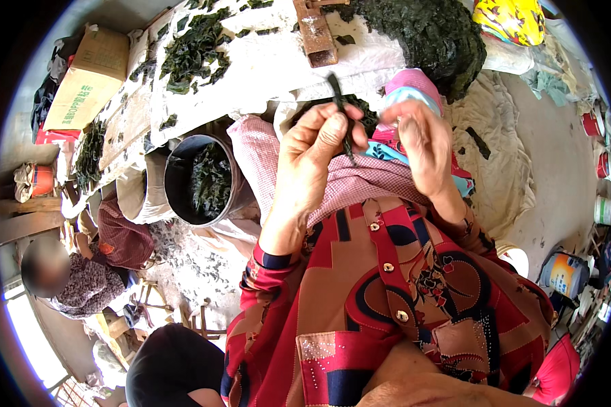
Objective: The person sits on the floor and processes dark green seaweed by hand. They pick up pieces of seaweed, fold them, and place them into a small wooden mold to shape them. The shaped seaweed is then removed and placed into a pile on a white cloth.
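Observation:
My left hand [315, 137] pinches a narrow dark green strip of seaweed [337, 91], which sticks up past the thumb and hangs below the fingers. My right hand [420, 142] is raised just to the right, apart from the strip and blurred by motion. Its fingertips are too blurred to tell whether they hold anything. Beneath both hands, a pink checked cloth [382, 178] covers my lap. Behind the hands lies more dark seaweed [366, 109], partly hidden by them.
A white-covered table [265, 66] bears loose seaweed pieces [193, 56], a rusty metal block [318, 46] and a large seaweed heap [422, 40]. Left of my lap stands a dark bucket [170, 183] holding seaweed. A cardboard box [89, 76] sits far left; another person [89, 285] sits below it.

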Motion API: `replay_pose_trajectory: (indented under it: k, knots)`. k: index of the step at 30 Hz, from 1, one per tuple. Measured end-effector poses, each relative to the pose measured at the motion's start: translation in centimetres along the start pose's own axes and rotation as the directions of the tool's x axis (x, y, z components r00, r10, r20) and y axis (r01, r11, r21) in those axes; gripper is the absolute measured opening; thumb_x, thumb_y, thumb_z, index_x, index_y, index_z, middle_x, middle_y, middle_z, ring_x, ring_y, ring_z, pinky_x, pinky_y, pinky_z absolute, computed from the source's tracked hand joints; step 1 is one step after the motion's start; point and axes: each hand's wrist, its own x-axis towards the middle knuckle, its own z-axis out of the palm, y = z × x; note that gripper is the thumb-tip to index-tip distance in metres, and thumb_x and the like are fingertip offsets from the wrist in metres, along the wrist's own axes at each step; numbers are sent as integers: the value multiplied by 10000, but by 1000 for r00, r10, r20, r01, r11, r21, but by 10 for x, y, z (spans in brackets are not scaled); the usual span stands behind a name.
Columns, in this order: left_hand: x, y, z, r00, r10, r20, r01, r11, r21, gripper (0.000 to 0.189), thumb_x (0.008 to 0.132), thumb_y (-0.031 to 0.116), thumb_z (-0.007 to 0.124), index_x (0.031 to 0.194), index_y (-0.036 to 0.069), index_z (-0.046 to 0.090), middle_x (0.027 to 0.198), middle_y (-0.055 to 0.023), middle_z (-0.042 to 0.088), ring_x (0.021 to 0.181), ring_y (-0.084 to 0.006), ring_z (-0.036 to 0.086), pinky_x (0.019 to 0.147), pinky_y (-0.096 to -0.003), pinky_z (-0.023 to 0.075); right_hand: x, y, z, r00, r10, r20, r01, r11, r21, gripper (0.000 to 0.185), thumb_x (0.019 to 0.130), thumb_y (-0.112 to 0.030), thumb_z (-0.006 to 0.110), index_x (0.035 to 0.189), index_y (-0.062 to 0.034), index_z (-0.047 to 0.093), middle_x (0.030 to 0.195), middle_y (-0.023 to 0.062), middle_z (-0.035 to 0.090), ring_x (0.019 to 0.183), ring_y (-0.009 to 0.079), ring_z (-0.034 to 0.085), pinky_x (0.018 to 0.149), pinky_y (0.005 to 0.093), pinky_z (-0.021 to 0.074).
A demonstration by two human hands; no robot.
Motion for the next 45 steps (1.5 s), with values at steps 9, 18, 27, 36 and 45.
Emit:
replay_pose_trajectory:
  k: [9, 18, 27, 36, 45]
  knots:
    - [-5, -10, 4, 966, -207, 152, 173, 962, 211, 191, 956, 163, 614, 1044, -5, 635, 788, -9, 616, 667, -62, 540, 601, -209, 443, 4, 15, 13, 982, 180, 50, -171, 755, 633, 152, 940, -63, 603, 1063, 2, 663, 905, 76, 697, 752, 93, 643, 635, 205, 539]
    - [-18, -13, 18, 685, 528, 503, -596, 8, 803, 211, 732, 74, 767, 892, 29, 636, 724, -71, 562, 634, -242, 559, 575, -348, 457, 5, 12, 25, 939, 305, 159, -272, 376, 886, 139, 948, -174, 620, 925, -39, 639, 901, 43, 629, 751, 93, 539, 715, 229, 456]
    - [0, -12, -6, 979, 183, 86, -198, 953, 227, 664, 890, 295, 706, 1391, -28, 415, 1164, -107, 623, 1027, -154, 598, 896, -309, 500, 5, 24, 41, 988, 155, -19, -108, 762, 639, 149, 871, -19, 680, 1018, 6, 667, 915, 68, 696, 818, 92, 646, 689, 198, 547]
    - [15, -13, -19, 1000, -11, 2, 10, 946, 325, 261, 890, 55, 683, 1127, -43, 634, 948, -60, 697, 867, -97, 643, 776, -229, 530, 10, 42, 33, 971, 237, -1, -214, 876, 433, 134, 849, -1, 712, 968, 20, 655, 822, 24, 664, 709, 45, 607, 632, 173, 524]
    - [42, -10, -36, 999, -36, 20, 25, 920, 392, 207, 902, 56, 670, 1078, -43, 626, 913, -63, 700, 836, -107, 651, 769, -236, 527, 28, 54, 28, 926, 321, 198, -375, 735, 564, 141, 902, -20, 649, 1019, 47, 607, 890, 67, 669, 788, 102, 664, 697, 232, 579]
